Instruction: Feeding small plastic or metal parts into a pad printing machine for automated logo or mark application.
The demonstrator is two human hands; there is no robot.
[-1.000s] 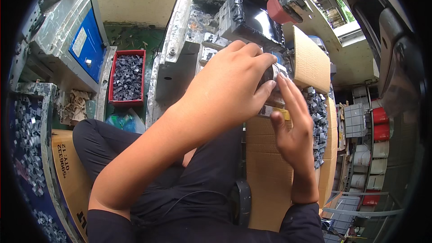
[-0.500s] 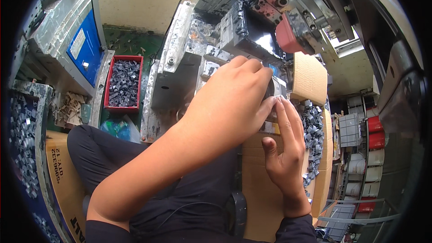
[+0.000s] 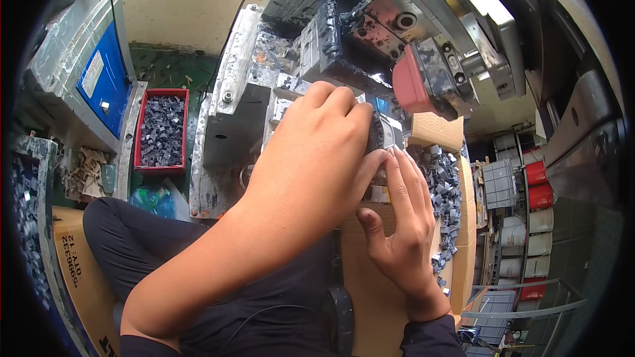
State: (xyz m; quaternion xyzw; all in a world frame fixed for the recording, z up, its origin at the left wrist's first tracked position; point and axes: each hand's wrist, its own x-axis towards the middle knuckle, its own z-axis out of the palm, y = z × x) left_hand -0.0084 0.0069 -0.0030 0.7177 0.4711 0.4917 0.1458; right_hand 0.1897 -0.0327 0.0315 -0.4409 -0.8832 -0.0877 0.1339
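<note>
Curling my left hand, its grip too hidden to judge, against a grey-and-black block at the paint-flecked metal machine, I held my unclenched right hand at the block's near edge, where light, even fingertip contact seemed best.

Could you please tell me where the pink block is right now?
In the head view, the pink block is right of centre in the upper half, against a metal holder, above the cardboard flap and the right hand.
</note>
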